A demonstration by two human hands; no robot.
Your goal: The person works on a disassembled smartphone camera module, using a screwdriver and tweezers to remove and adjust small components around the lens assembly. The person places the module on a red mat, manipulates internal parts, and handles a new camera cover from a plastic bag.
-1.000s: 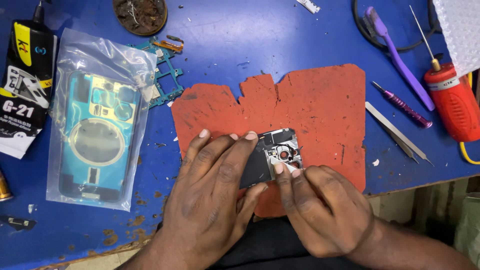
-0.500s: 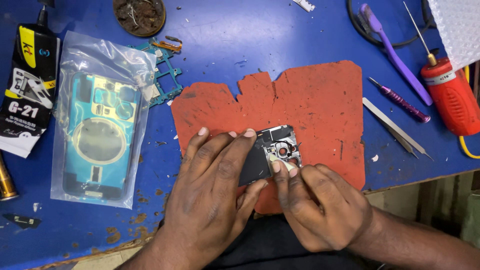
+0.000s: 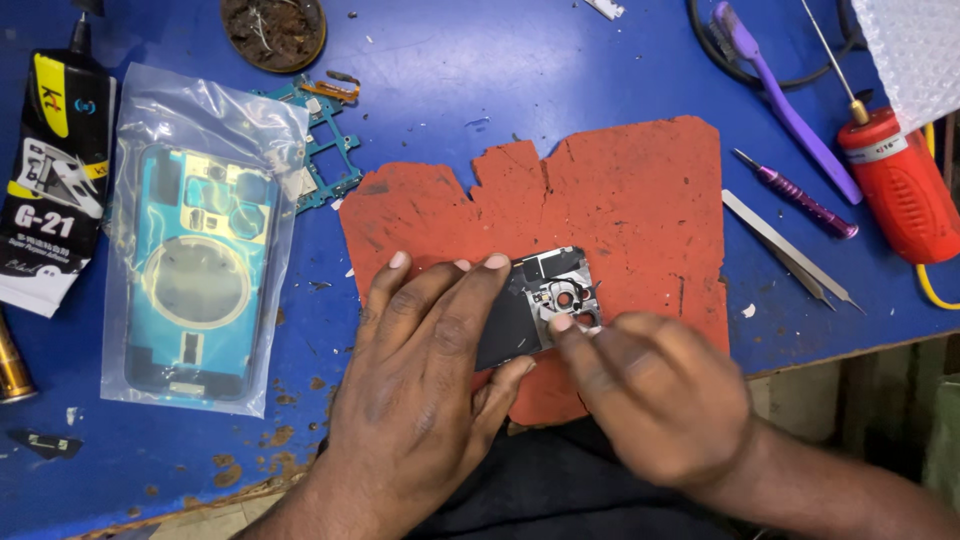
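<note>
- Left hand (image 3: 425, 385) – fingers spread flat, pinning a phone board (image 3: 535, 305) to the red mat (image 3: 620, 210); its lower half hidden.
- Right hand (image 3: 655, 395) – blurred, fingertip (image 3: 562, 325) pressing the board's camera ring; grip unclear.

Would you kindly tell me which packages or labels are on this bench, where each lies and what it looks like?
Clear plastic bag: left of the red mat, holding a teal phone frame with a round coil.
Black glue tube: far left edge, flat, with a yellow patch and white label.
Red cylindrical tool: far right, with a pale label band near its tip.
Bubble-wrap sheet: top right corner, clear.
No screens are lit.
</note>
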